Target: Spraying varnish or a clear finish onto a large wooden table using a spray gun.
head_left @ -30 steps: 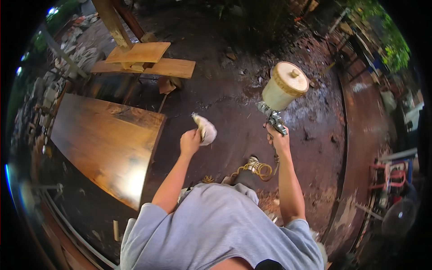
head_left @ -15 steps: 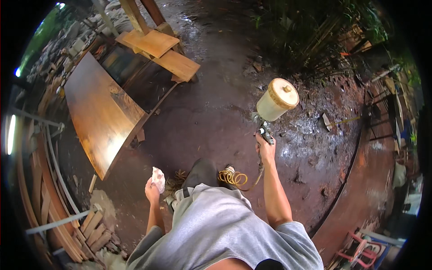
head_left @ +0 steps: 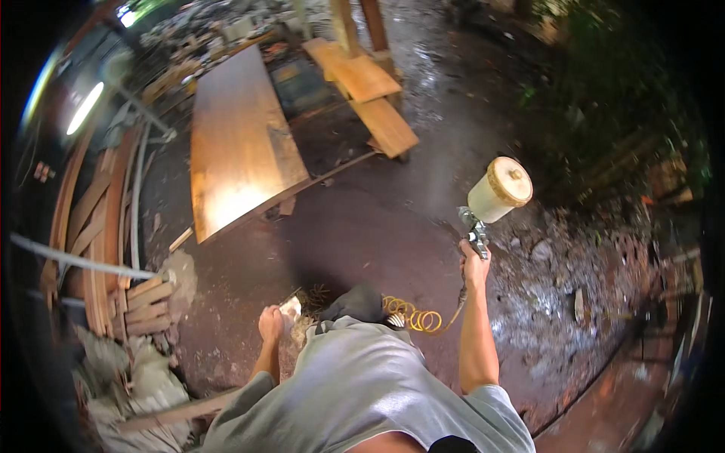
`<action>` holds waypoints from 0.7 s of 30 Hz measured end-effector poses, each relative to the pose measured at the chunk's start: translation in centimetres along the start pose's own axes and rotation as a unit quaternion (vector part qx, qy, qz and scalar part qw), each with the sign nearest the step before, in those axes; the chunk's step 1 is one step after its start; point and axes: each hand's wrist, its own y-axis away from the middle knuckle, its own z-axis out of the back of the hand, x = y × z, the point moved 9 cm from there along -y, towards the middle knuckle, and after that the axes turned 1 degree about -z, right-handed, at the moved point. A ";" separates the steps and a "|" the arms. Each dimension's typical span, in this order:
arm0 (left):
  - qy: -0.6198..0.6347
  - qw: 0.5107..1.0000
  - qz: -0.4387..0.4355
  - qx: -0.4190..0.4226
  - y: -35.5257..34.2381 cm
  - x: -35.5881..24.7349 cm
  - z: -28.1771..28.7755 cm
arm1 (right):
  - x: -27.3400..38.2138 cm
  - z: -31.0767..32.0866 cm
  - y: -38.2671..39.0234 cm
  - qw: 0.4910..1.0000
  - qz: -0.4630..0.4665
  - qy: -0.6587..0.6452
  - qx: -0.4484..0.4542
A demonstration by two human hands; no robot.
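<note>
My right hand grips a metal spray gun topped by a cream cup with a lid. A coiled yellow air hose hangs below it, near my foot. My left hand is low beside my body, holding a pale rag. Ahead and left lies a large glossy wooden slab, and right of it two shorter boards are stacked at a wooden post.
Timber pieces and a grey metal bar crowd the left. Pale sacking lies at lower left. Wet, rubble-strewn ground is on the right, with dark plants beyond. Rubble piles up behind the slab.
My view has turned leftward, so the slab and boards now sit farther right in it. My left hand with the rag has come down toward my body. The gun is still in my right hand.
</note>
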 end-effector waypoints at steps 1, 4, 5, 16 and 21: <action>-0.021 0.998 0.053 0.029 0.9 3.7 -0.7 | 0.4 -1.8 -0.9 1.000 -0.004 -0.014 0.020; -0.039 0.977 0.180 0.111 4.7 10.7 -1.9 | 2.8 -6.5 -3.6 0.997 0.008 0.027 0.066; -0.066 0.981 0.147 0.105 6.2 12.9 -1.6 | 3.5 -8.8 -4.7 0.996 0.011 0.031 0.082; -0.056 0.960 0.240 0.131 -9.4 9.6 -11.6 | 14.7 -35.7 -12.8 0.957 0.001 0.010 0.291; 0.160 0.948 0.198 0.190 -21.9 -3.2 -19.7 | 20.1 -44.6 -14.9 0.932 -0.060 -0.025 0.356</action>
